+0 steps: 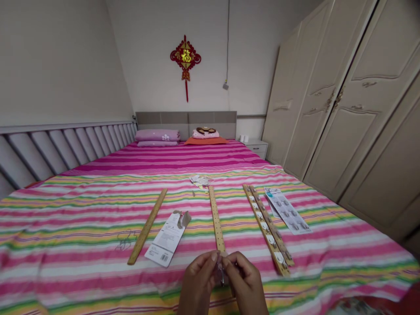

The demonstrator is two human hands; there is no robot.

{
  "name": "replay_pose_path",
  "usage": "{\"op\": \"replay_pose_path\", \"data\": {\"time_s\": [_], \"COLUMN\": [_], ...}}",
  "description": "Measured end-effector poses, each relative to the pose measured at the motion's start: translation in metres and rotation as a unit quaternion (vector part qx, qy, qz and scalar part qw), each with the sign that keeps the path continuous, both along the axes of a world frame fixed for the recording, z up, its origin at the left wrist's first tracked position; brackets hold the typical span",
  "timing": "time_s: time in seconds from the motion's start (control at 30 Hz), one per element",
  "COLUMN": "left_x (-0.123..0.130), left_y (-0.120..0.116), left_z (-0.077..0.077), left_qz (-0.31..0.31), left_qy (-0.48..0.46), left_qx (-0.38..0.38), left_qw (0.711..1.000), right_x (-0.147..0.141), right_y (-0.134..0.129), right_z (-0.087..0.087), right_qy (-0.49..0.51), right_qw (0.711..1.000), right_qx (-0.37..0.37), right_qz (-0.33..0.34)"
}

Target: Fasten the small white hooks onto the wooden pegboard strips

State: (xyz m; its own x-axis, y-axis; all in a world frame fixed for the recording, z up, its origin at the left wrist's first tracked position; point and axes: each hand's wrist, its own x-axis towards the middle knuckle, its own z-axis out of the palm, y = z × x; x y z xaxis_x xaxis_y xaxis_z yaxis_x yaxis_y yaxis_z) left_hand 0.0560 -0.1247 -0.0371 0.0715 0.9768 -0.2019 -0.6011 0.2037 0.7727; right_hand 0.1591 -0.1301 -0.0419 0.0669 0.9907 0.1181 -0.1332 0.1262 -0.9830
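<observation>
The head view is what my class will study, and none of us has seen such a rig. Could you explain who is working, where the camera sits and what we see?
There is no machine here: a person works with a bare left hand and right hand. The single picture comes from a camera on their head, looking forward and down.

On the striped bed cover lie a plain strip, a middle strip with holes, and a pair of strips bearing white pieces. There are also a barcoded card and a picture card.

The fingers of both hands pinch something small, partly metallic, too hidden to name.
</observation>
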Motion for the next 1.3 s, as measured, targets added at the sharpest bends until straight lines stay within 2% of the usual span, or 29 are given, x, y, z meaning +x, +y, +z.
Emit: {"op": "replay_pose_path", "data": {"time_s": [0.17, 0.33, 0.6, 0.77, 0.83, 0.97, 1.3], "left_x": [-0.001, -0.002, -0.001, -0.007, -0.011, -0.018, -0.026], "left_y": [0.001, 0.002, 0.01, 0.011, 0.012, 0.016, 0.018], "left_z": [-0.001, -0.001, 0.007, 0.021, 0.024, 0.026, 0.033], "left_qz": [-0.008, 0.009, 0.049, -0.027, -0.047, -0.061, -0.088], "left_qy": [0.009, 0.019, 0.023, 0.004, 0.001, 0.016, 0.118], "left_qx": [0.003, -0.011, -0.039, 0.01, 0.005, -0.034, -0.019], "left_qw": [1.0, 1.0, 0.998, 1.0, 0.999, 0.997, 0.989], "right_x": [0.001, -0.001, -0.005, 0.005, 0.008, 0.013, 0.015], "right_y": [0.001, 0.002, 0.006, 0.014, 0.017, 0.016, 0.012], "right_z": [-0.003, -0.006, 0.008, 0.014, 0.017, 0.02, 0.018], "right_qy": [-0.002, -0.007, -0.002, 0.011, 0.014, 0.011, 0.008], "right_qw": [1.0, 1.0, 0.999, 0.998, 0.998, 0.998, 0.996], "right_qx": [-0.003, -0.004, -0.002, -0.008, -0.011, -0.012, -0.014], "right_qz": [0.005, 0.011, 0.045, 0.053, 0.06, 0.066, 0.086]}}
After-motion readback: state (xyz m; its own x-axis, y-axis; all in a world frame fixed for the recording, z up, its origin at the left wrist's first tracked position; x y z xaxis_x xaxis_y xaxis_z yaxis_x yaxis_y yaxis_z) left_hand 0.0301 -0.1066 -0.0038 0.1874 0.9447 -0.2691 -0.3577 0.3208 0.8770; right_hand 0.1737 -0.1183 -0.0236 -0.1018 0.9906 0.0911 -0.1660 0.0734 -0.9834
